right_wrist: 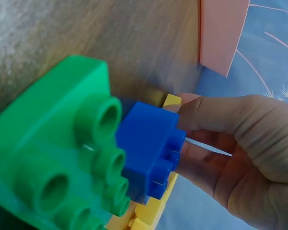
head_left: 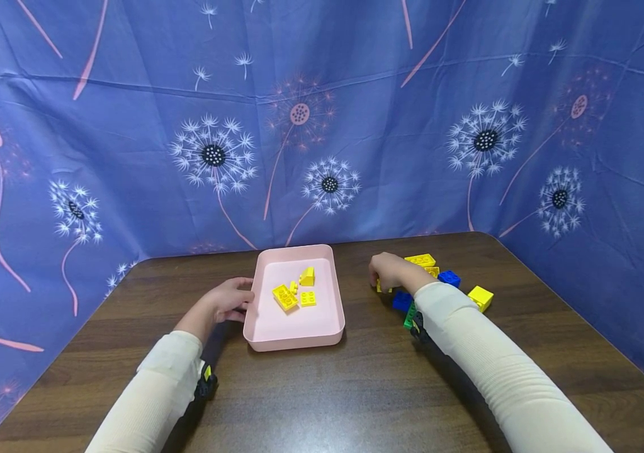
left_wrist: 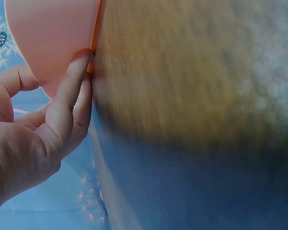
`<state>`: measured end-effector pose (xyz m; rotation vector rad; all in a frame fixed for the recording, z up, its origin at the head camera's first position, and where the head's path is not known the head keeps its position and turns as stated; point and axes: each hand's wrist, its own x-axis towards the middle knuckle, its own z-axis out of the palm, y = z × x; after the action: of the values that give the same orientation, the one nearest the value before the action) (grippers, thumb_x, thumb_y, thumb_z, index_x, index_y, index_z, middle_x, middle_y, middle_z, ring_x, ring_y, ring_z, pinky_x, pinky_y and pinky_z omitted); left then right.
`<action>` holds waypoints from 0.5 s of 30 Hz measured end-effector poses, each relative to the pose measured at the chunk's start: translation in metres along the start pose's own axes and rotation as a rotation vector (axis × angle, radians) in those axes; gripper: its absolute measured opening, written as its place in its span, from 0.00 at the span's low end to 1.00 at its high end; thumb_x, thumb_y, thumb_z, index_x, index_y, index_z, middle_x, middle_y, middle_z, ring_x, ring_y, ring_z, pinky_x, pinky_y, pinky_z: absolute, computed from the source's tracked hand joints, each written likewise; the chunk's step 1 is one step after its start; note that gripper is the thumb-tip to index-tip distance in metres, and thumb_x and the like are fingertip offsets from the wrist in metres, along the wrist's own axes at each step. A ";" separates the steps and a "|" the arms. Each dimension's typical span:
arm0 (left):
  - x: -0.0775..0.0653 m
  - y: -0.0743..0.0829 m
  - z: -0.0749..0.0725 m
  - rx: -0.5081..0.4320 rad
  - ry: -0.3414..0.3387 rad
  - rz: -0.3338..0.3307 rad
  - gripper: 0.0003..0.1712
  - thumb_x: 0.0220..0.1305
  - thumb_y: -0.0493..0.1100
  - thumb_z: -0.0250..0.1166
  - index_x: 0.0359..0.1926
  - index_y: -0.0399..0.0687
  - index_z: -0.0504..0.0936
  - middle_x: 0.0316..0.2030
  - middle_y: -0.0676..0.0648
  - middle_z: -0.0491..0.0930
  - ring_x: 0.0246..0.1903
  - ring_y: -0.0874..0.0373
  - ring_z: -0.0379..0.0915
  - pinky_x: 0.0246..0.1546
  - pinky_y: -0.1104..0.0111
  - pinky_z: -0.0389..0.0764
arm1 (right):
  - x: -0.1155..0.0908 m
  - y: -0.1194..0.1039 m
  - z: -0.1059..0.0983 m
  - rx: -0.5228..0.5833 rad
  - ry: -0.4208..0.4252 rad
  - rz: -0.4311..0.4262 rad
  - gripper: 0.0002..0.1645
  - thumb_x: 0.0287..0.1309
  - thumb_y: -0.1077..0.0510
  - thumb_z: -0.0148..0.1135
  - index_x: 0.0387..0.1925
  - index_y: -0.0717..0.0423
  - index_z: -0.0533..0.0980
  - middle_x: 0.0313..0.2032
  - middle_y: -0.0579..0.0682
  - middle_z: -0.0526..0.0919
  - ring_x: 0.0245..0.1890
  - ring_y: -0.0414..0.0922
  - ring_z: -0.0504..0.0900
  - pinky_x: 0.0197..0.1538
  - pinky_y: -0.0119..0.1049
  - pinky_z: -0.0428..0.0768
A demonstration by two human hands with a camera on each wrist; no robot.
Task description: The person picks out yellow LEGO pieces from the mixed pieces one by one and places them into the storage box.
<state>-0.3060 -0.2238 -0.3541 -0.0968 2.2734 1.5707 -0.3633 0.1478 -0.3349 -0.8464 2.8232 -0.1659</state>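
Note:
My left hand point(head_left: 228, 301) holds the left side of a shallow pink tray point(head_left: 293, 345). In the left wrist view, a finger reaches the rim while others press low against the outer wall. Inside the tray lie several yellow pieces, among them an eight-stud brick point(head_left: 284, 297), a square brick point(head_left: 308, 299) and a sloped piece point(head_left: 307, 276). My right hand point(head_left: 392, 272) reaches down at the left of a loose pile and pinches a yellow brick point(right_wrist: 172, 99), mostly hidden by the fingers. Right beside those fingers stands a blue brick point(right_wrist: 146, 143), with a green brick point(right_wrist: 53, 139) nearer the camera.
Around the right forearm lie more loose bricks: a long yellow one point(head_left: 420, 260), a blue one point(head_left: 449, 278) and another yellow one point(head_left: 480, 297). The brown wooden table point(head_left: 299, 402) ends at the back against a blue dandelion-print cloth point(head_left: 389, 126).

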 end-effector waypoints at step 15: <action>0.002 -0.002 -0.001 -0.016 -0.002 0.002 0.38 0.61 0.32 0.50 0.72 0.36 0.52 0.43 0.36 0.73 0.33 0.52 0.74 0.39 0.53 0.83 | 0.001 -0.012 -0.013 -0.014 0.033 -0.049 0.14 0.36 0.73 0.70 0.28 0.57 0.85 0.27 0.46 0.81 0.28 0.45 0.75 0.31 0.36 0.78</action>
<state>-0.3077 -0.2256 -0.3559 -0.0971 2.2605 1.5893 -0.3605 0.1383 -0.3205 -0.9251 2.8381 -0.1693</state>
